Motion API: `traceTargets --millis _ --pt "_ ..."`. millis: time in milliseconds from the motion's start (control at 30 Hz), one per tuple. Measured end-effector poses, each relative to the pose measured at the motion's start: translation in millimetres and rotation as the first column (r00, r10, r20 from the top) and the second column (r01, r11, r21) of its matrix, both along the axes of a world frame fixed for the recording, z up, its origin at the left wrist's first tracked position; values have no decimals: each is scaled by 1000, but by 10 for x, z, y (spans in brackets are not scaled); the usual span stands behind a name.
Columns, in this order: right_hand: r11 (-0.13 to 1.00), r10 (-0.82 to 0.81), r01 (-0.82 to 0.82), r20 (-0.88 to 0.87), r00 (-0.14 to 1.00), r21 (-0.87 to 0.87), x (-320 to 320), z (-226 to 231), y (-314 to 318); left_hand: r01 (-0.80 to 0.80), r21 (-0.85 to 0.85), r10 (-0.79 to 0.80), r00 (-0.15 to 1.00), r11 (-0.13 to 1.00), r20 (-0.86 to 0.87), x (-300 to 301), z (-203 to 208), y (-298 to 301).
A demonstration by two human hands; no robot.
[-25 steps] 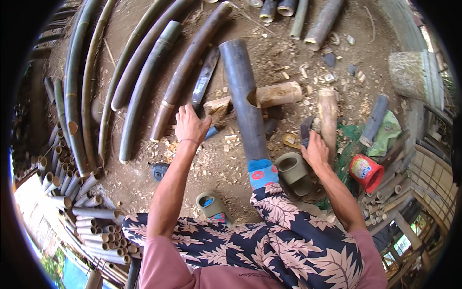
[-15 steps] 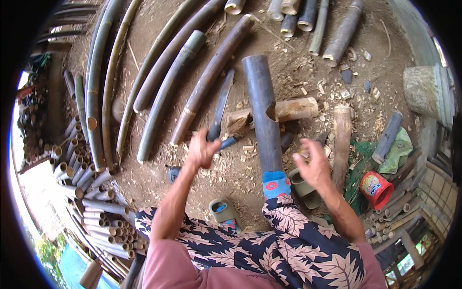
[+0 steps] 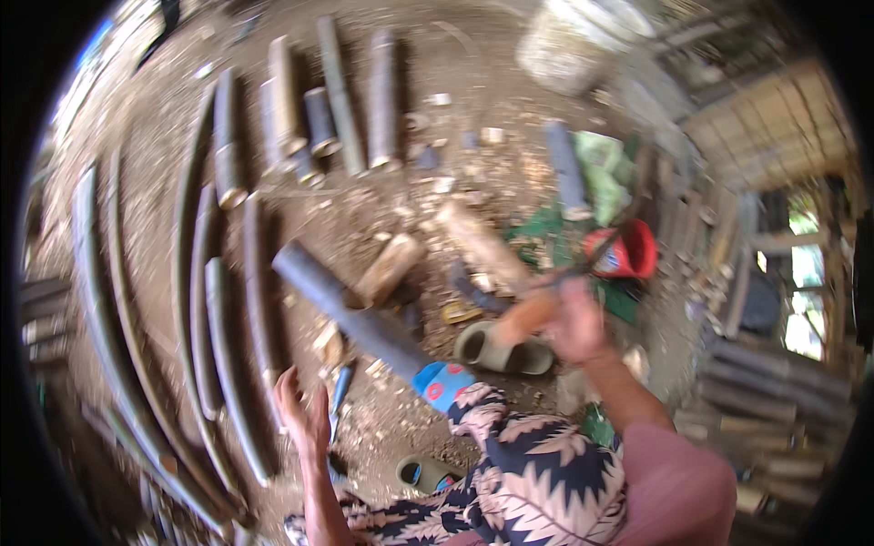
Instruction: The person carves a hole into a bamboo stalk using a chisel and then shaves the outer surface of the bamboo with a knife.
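My right hand (image 3: 580, 326), blurred by motion, is closed around a tool with an orange-brown handle (image 3: 528, 315) and a long dark blade (image 3: 596, 257); its exact kind is smeared. It hovers over an olive slipper (image 3: 501, 350). My left hand (image 3: 305, 411) is open with fingers apart, near a blue-handled tool (image 3: 341, 389) on the ground. Between the hands lies a dark bamboo tube (image 3: 364, 323) with a notch in its side, resting across a wood block (image 3: 391, 266). My foot in a blue sock (image 3: 443, 384) is at the tube's near end.
Long bamboo poles (image 3: 118, 337) lie at the left, and short pieces (image 3: 384, 100) lie farther off. A light log (image 3: 482, 244) is among wood chips. Rightward are a red bucket (image 3: 628, 250), a green bag (image 3: 603, 173) and stacked bamboo (image 3: 765, 364). A whitish tub (image 3: 578, 45) stands at the back.
My view has swung to the right. My right hand, empty before, now grips the bladed tool. My left hand is apart from the black-handled knife it was beside.
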State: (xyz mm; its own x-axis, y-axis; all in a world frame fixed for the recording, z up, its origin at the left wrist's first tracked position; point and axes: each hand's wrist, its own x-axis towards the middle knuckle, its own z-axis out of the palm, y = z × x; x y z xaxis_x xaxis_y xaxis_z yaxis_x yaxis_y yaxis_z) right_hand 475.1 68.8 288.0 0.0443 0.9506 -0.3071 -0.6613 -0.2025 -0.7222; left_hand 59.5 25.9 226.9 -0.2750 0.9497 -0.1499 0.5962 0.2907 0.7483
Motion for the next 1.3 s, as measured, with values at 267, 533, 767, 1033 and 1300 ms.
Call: traceTargets --millis 267,533,767,1033,1300 --pt "845 -532 534 -63 844 22 2900 -998 -60 -295 -255 121 837 921 -534 -1171 -1346 -436" --pt "913 -147 334 575 805 -235 447 -617 242 -341 -375 221 919 862 -326 -1514 -1517 -706" --pt "988 131 -101 983 128 -119 -574 -1372 540 -485 -325 271 806 812 -526 -1212 -1388 -508" --pt "937 127 -310 984 -128 -161 -1026 -2005 308 -135 93 162 894 986 -418 -210 -1262 655" --pt "902 -94 -428 992 -78 52 -1166 -1652 1415 -222 20 222 958 975 -183 1007 -1161 1136"
